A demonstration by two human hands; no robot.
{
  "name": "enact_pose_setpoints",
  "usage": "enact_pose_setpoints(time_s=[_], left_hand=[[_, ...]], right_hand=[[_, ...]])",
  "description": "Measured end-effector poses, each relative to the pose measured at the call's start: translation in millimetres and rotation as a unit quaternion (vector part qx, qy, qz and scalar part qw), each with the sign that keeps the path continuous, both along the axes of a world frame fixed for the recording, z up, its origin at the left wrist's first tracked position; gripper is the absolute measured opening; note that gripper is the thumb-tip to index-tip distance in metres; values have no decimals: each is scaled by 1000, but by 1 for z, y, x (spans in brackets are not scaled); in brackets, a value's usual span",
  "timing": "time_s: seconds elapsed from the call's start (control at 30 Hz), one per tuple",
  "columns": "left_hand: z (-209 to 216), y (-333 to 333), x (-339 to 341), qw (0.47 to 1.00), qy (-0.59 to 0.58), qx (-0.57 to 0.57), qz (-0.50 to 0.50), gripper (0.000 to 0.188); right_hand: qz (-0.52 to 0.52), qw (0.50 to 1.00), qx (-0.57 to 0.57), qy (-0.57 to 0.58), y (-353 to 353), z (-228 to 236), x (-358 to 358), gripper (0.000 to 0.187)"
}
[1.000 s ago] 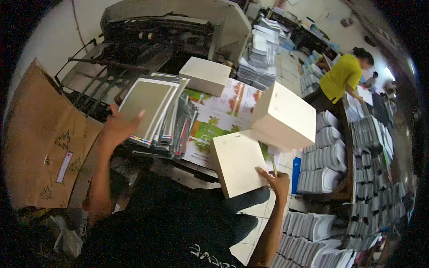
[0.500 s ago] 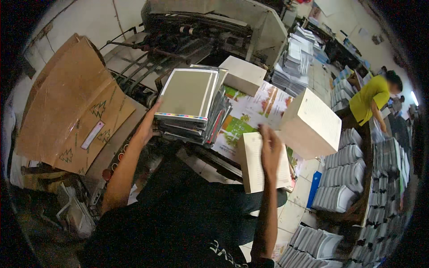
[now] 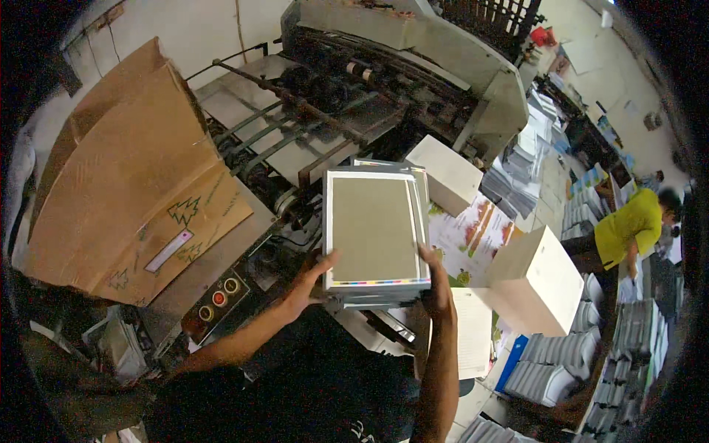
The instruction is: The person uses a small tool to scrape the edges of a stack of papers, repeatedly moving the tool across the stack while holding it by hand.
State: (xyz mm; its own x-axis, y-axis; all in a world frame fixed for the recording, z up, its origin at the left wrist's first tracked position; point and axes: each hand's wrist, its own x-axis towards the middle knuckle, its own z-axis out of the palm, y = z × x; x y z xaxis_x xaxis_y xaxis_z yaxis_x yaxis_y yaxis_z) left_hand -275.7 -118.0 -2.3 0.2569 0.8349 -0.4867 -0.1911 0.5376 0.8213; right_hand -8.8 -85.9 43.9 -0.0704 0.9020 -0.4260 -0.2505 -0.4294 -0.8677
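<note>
A thick stack of sheets (image 3: 373,229) is between my two hands, its top sheet greyish-tan with a white border and a coloured strip along the near edge. My left hand (image 3: 306,284) grips the near left side, thumb on the edge. My right hand (image 3: 437,284) grips the near right side in the same way. The fingers beneath are partly hidden. To the right of the stack lie cream paper blocks: one behind (image 3: 443,173), one large block (image 3: 535,280), and one low block (image 3: 471,332) partly covered by my right forearm.
A colourful printed sheet (image 3: 480,229) lies under the blocks. Behind stands a machine (image 3: 354,96) with rods and rollers. Folded brown cardboard (image 3: 125,199) leans at left, beside a button panel (image 3: 219,299). Bundled paper stacks (image 3: 543,365) fill the right, where a person in yellow (image 3: 628,229) works.
My right hand has left the low paper block and moved to the right side of the stack. The stack is now squarer to me, gripped from both sides. The view has shifted too.
</note>
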Motion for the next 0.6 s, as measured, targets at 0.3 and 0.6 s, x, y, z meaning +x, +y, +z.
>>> enact_pose_setpoints(time_s=[0.3,0.6], left_hand=[[-26,9,-8,995,-94,-19,-20,77],[-1,16,3,995,-87,3,41,82]], right_hand=[[16,994,59,-87,-25,-40,19,77],[-66,990,110,-62,-76,2,19,123]])
